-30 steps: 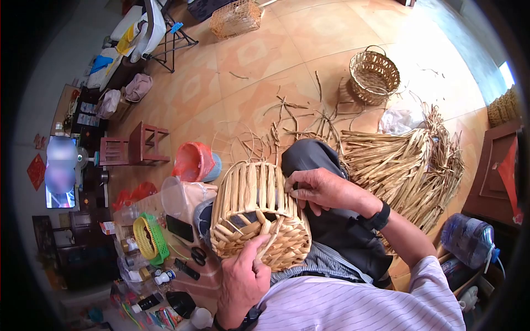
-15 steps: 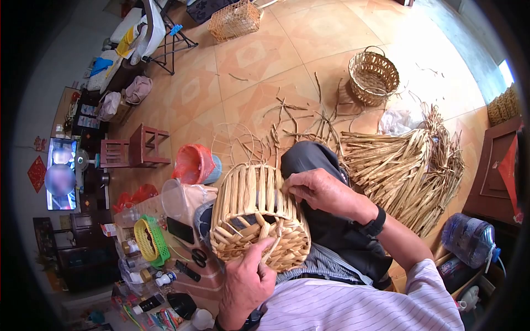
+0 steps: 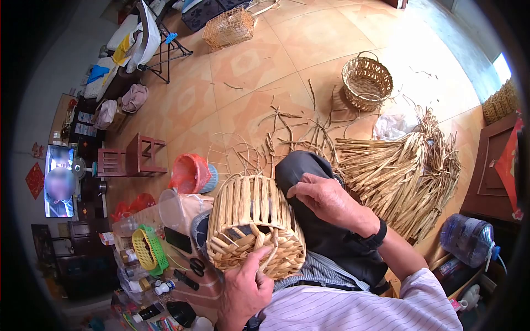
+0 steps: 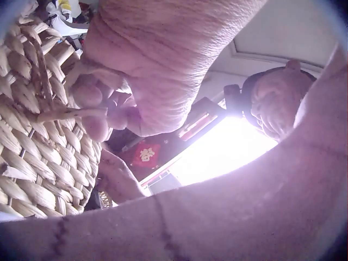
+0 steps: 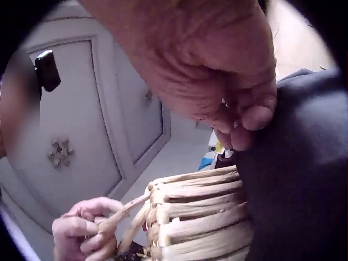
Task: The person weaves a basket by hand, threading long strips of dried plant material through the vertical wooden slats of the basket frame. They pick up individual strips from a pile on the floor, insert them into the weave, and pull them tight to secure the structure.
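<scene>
A woven basket of pale plant fibre (image 3: pixel 251 201) lies in the person's lap, with upright strips toward the knees and a tight braided part toward the body. The left hand (image 3: pixel 247 287) lies at the braided part and pinches a loose flat strand (image 5: pixel 122 213), which in the right wrist view runs to the basket's corded edge. The right hand (image 3: pixel 334 205) hovers above the dark trouser knee (image 3: pixel 301 165), apart from the basket. Its fingers (image 5: pixel 257 116) are curled together, and nothing shows between them.
Dried stalks (image 3: pixel 397 171) spread on the floor at right, near a round handled basket (image 3: pixel 367 83). A bucket lined with red plastic (image 3: pixel 189 174) stands left of the lap. Scissors (image 3: pixel 196 267), a phone (image 3: pixel 178 239) and a green basket (image 3: pixel 152 251) lie at left. A water jug (image 3: pixel 468 240) stands at right.
The right hand has left the basket's right edge and moved right, over the knee, with its fingers drawn together. The left hand keeps its pinch. The head view has shifted slightly.
</scene>
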A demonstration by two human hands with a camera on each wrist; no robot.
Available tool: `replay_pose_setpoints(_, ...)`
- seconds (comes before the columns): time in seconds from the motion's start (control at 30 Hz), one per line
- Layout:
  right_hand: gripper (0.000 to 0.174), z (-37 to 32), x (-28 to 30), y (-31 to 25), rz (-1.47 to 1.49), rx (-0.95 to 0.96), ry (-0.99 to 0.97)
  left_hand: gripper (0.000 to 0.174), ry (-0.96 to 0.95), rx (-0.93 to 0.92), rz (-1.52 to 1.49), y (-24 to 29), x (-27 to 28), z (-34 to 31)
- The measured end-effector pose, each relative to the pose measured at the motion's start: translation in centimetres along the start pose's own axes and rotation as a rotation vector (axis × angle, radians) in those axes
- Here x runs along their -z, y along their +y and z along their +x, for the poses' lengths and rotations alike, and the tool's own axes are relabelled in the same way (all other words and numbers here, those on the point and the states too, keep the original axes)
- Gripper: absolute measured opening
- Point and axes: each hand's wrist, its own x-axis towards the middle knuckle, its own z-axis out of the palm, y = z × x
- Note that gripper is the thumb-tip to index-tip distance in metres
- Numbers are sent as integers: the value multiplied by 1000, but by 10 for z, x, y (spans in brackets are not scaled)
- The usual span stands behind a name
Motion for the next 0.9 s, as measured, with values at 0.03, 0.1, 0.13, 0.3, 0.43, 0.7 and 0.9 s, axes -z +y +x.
replay_pose_setpoints(0.03, 19, -2, -3, -1, -2, 10, -25, 53, -4, 7, 6, 1, 1, 0)
replay_pose_setpoints(0.1, 20, -4, -9, -3, 1, 31, -75, 53, 2, -13, -3, -1, -1, 1)
replay_pose_setpoints(0.13, 20, -4, -11, -5, 51, 64, -123, 54, 4, -20, -6, -2, -1, 0)
replay_pose_setpoints(0.3, 17, 4, -16, -6, 299, 19, -210, 54, -10, -7, -26, 1, -1, 3)
replay_pose_setpoints(0.43, 24, 11, -9, -6, 649, -309, -494, 55, -90, 43, -7, 1, 4, 2)
replay_pose_setpoints(0.7, 28, 39, -1, -5, 948, -730, -918, 55, -21, 20, -20, -5, 4, -1)
replay_pose_setpoints(0.9, 16, 52, 5, 25, 637, -60, -1130, 56, -15, 56, -140, -20, -8, -11)
